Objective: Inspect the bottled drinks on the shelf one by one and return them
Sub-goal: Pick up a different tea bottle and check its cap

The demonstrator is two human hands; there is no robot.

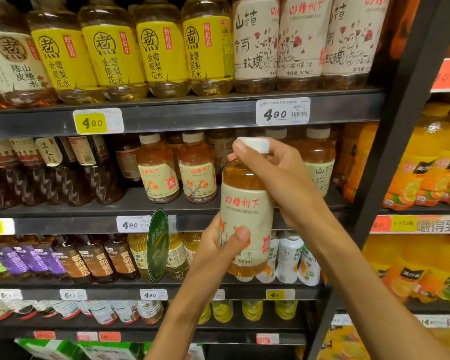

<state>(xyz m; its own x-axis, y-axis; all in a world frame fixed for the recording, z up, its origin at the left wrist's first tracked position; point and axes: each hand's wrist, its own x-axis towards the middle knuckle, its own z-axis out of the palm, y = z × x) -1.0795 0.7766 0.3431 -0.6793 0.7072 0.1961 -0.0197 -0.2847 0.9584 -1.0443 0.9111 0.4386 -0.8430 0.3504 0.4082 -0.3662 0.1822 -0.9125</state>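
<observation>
A bottle (246, 216) of amber drink with a cream label and a white cap is held upright in front of the shelf (187, 116), clear of every shelf board, level with the second and third rows. Its lower part is gripped by the left hand (220, 249), whose thumb is laid across the label front while the other fingers are wrapped behind it. Its neck and cap are clasped from the right by the right hand (276, 178), the fingers (240, 148) curled closed around the white cap.

Just behind the held bottle, on the second shelf board, two matching amber bottles (177, 167) with persimmon-printed labels are seen standing upright to its left, and another is partly hidden behind the right hand. Further left on that board, dark bottles (70, 172) are ranged. A round green tag (157, 245) is fixed to the shelf edge beside the left hand, next to a white price label (133, 224).

On the top board, yellow-labelled bottles (138, 48) are lined up, with white floral-labelled bottles (300, 40) to their right. In the neighbouring bay on the right, orange drink bottles (424, 172) are stacked.
</observation>
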